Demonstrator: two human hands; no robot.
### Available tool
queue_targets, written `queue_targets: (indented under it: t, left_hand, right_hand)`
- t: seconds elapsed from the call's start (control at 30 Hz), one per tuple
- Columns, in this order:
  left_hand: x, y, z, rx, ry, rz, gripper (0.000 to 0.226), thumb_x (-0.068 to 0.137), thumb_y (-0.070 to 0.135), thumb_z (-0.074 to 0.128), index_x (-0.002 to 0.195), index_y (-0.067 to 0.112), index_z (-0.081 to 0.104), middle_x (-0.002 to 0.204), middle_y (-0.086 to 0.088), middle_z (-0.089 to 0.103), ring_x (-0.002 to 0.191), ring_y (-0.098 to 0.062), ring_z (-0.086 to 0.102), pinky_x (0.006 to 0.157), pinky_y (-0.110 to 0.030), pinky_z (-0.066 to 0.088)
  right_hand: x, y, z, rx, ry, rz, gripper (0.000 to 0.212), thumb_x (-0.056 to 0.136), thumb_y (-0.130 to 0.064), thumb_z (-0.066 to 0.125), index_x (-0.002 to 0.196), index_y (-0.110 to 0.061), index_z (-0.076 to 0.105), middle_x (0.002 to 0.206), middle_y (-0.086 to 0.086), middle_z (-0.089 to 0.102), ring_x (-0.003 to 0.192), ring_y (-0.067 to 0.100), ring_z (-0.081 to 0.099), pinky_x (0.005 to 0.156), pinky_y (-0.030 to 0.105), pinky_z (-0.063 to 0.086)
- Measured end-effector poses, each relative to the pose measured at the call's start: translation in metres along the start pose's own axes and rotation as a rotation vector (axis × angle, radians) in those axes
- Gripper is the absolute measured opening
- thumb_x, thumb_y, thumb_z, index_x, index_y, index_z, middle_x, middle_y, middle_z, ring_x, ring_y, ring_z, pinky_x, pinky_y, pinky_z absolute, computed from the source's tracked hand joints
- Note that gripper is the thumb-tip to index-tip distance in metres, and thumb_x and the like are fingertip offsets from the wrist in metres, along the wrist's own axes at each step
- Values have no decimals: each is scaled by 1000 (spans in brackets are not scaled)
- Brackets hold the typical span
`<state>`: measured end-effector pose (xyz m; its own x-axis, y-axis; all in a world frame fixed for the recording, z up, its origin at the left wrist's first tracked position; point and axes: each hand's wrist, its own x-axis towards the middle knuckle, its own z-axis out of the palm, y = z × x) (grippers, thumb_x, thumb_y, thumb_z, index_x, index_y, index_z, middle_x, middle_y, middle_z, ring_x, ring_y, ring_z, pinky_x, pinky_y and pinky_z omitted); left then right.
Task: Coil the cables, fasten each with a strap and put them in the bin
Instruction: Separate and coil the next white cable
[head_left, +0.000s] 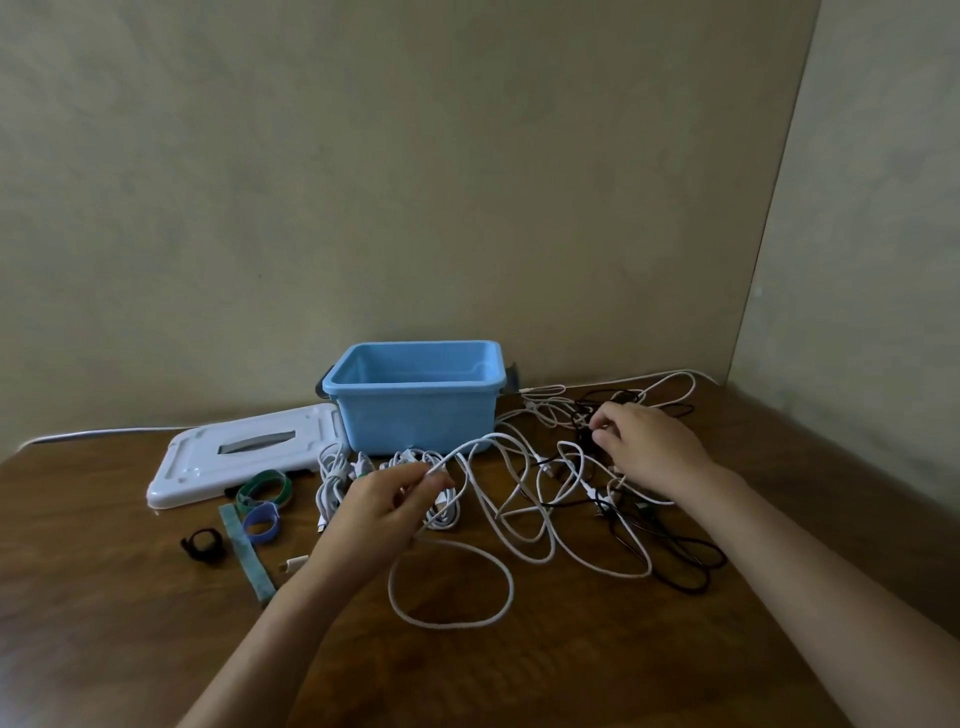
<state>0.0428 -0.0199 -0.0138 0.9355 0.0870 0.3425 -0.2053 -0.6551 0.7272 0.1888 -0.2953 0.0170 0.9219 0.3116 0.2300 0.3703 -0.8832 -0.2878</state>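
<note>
A blue bin (415, 410) stands open at the back of the wooden table. In front of it and to its right lies a tangle of white cables (519, 499) and black cables (675, 551). My left hand (384, 514) pinches the end of one white cable, whose loop (452, 582) lies on the table below the hand. My right hand (644, 447) reaches into the tangle with its fingers curled on a black cable. Straps lie at the left: a green roll (265, 488), a blue roll (262, 522), a black one (200, 543) and a flat teal strip (247, 551).
The bin's white lid (234, 457) lies flat to the left of the bin. Two coiled white cables (332, 478) sit between the lid and my left hand. A wall stands close behind the table, and another at the right.
</note>
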Motion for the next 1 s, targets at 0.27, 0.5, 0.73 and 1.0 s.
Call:
queue_targets:
  t: [0.27,0.5,0.73,1.0]
  left_hand:
    - [4,-11,-4,90,-30,-25,35,100,18,44,96,38,73,92,9,67,82,-8,63,75,-36,55]
    - [2,-4,-8,-68,-97,-105,37,75,32,42,85,29,78,89,14,72,87,-10,64,83,-42,55]
    - [1,-5,-5,-176,-48,-137,49,89,50,35,83,24,77,85,-2,74,84,-18,66,85,-47,54]
    - [3,-1,-4,-107,49,-75,27,103,41,47,93,25,67,80,2,70,73,-4,66,65,-24,52]
  right_hand:
    - [18,-11,6,-17,-232,-58,37,100,-25,64,136,-34,63,139,-3,63,119,17,60,95,38,54]
    - [22,-17,18,93,-285,-71,44,103,-16,56,142,-36,57,147,2,56,103,10,65,83,26,55]
    - [22,-28,0,421,25,-121,12,96,-22,70,94,-33,66,96,-13,71,91,6,69,83,34,57]
    - [-5,-67,-28,510,138,-322,28,97,-6,64,105,-30,76,97,-16,76,91,-5,70,82,24,60]
